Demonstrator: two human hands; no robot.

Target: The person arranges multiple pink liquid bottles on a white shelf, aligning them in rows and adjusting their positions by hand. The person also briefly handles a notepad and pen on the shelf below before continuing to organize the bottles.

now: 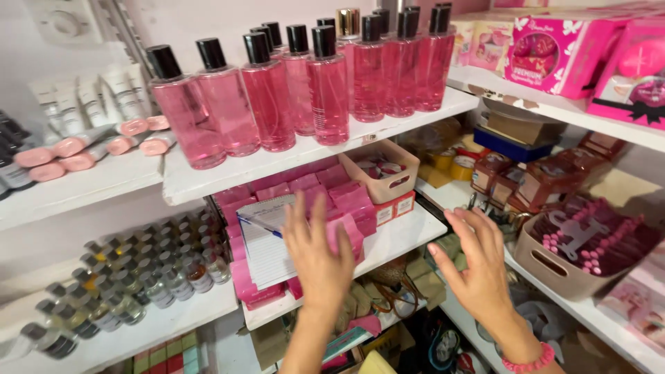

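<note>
Both hands were spread wide and held nothing. The left hand (pixel 320 257) hovered at centre frame over the pink packets (pixel 344 201) stacked on the white shelf (pixel 402 239), just right of a lined notepad (pixel 267 242) with a blue pen on it. The right hand (pixel 478 266) hung open in the air at lower right — touching nothing. The packets already sat in rough piles, none gripped, so any lifting or sorting looked not yet done. Pink bottles (pixel 267 97) lined the shelf above.
</note>
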